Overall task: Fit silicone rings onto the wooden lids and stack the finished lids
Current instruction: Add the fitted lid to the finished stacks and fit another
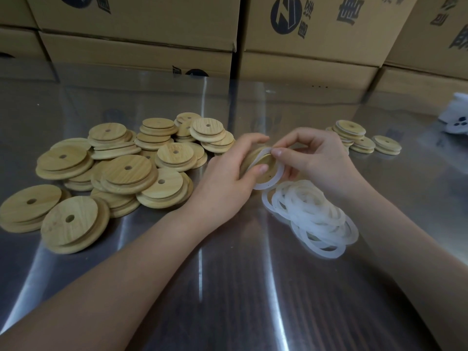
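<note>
Head view: a lid point(269, 165) is gripped on edge in the curled left hand point(228, 178). A ring point(274, 180), partly seated on it and hanging loose below, is pinched at the top by the right hand point(311, 158). On the table point(228, 287), rings point(311, 216) are heaped under the right wrist, bare lids point(121, 171) are piled left and ringed lids point(350, 131) are stacked far right, with shut boxes point(304, 46) behind.

Cardboard boxes point(152, 19), dark round logo point(286, 15), upside-down Chinese characters point(350, 10), not clearly legible
</note>
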The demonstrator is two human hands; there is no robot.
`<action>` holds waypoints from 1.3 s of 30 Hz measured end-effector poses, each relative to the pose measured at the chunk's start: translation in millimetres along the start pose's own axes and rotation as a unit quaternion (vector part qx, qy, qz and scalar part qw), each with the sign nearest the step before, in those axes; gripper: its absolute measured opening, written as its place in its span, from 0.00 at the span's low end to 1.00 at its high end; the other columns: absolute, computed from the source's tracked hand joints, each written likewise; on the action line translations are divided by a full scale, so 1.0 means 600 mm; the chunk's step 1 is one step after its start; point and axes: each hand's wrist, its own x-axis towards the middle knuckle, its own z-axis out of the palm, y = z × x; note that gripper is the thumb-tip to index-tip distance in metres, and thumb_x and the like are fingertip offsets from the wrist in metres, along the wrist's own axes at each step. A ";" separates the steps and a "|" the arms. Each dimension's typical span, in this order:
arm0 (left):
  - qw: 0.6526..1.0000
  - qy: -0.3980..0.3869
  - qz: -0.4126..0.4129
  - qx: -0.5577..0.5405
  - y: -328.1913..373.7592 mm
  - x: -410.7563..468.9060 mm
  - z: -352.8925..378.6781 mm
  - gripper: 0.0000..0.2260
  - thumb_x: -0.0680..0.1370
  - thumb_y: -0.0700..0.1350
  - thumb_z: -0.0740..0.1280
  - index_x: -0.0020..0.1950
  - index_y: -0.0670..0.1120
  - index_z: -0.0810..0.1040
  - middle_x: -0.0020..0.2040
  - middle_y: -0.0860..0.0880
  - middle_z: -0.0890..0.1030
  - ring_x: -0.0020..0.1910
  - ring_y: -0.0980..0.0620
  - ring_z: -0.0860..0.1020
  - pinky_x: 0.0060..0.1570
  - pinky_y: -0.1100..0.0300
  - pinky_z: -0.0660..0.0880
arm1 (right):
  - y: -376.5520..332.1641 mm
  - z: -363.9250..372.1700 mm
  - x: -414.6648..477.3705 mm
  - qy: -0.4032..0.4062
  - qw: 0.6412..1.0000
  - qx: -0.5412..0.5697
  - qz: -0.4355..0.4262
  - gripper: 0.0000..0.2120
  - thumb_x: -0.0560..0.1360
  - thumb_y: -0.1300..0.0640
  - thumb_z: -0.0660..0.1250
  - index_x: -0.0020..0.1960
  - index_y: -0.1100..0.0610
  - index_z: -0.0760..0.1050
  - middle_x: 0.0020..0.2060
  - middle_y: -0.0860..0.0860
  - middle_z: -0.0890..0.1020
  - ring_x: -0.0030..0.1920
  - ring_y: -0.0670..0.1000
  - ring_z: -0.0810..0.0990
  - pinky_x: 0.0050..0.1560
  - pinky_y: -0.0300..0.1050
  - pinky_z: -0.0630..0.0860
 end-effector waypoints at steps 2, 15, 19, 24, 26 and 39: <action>1.000 -0.003 0.011 -0.016 0.003 -0.001 0.000 0.11 0.81 0.46 0.63 0.62 0.55 0.69 0.38 0.49 0.79 0.37 0.51 0.77 0.39 0.51 0.75 | 0.000 0.000 0.000 -0.001 1.000 0.004 0.000 0.05 0.74 0.64 0.72 0.40 0.58 0.81 0.28 0.50 0.81 0.28 0.48 0.78 0.31 0.37 0.75; 0.999 0.051 0.015 -0.006 0.001 0.002 0.001 0.02 0.80 0.44 0.60 0.49 0.48 0.67 0.29 0.57 0.71 0.27 0.59 0.68 0.29 0.67 0.63 | -0.001 0.000 -0.001 -0.003 1.000 0.017 -0.010 0.05 0.74 0.63 0.73 0.41 0.55 0.82 0.30 0.51 0.82 0.28 0.48 0.79 0.31 0.38 0.75; 0.998 0.062 0.010 -0.008 0.004 0.003 0.000 0.03 0.81 0.43 0.60 0.48 0.47 0.67 0.29 0.58 0.71 0.27 0.59 0.69 0.29 0.68 0.64 | 0.001 0.000 0.000 0.009 1.000 0.026 -0.005 0.05 0.74 0.64 0.72 0.41 0.56 0.81 0.30 0.51 0.82 0.28 0.48 0.78 0.31 0.39 0.75; 0.997 0.073 0.005 -0.016 0.009 0.001 0.002 0.05 0.80 0.42 0.62 0.46 0.48 0.67 0.29 0.56 0.71 0.27 0.59 0.69 0.28 0.68 0.65 | 0.000 0.000 0.000 0.017 0.999 0.021 -0.016 0.05 0.74 0.64 0.72 0.41 0.56 0.82 0.33 0.49 0.83 0.32 0.46 0.79 0.35 0.38 0.77; 0.997 0.075 0.002 -0.025 0.011 0.001 0.002 0.05 0.80 0.42 0.62 0.46 0.48 0.67 0.29 0.55 0.70 0.26 0.59 0.68 0.27 0.67 0.64 | -0.001 0.000 0.000 0.021 0.999 0.017 -0.024 0.05 0.74 0.64 0.72 0.41 0.55 0.82 0.35 0.50 0.84 0.35 0.46 0.81 0.38 0.38 0.78; 0.997 0.058 -0.009 -0.049 0.019 -0.004 -0.003 0.05 0.78 0.46 0.65 0.51 0.49 0.70 0.39 0.48 0.80 0.35 0.52 0.77 0.37 0.47 0.75 | 0.002 -0.005 0.002 0.012 1.000 0.007 -0.020 0.05 0.73 0.65 0.73 0.42 0.56 0.83 0.38 0.53 0.86 0.40 0.50 0.85 0.43 0.40 0.80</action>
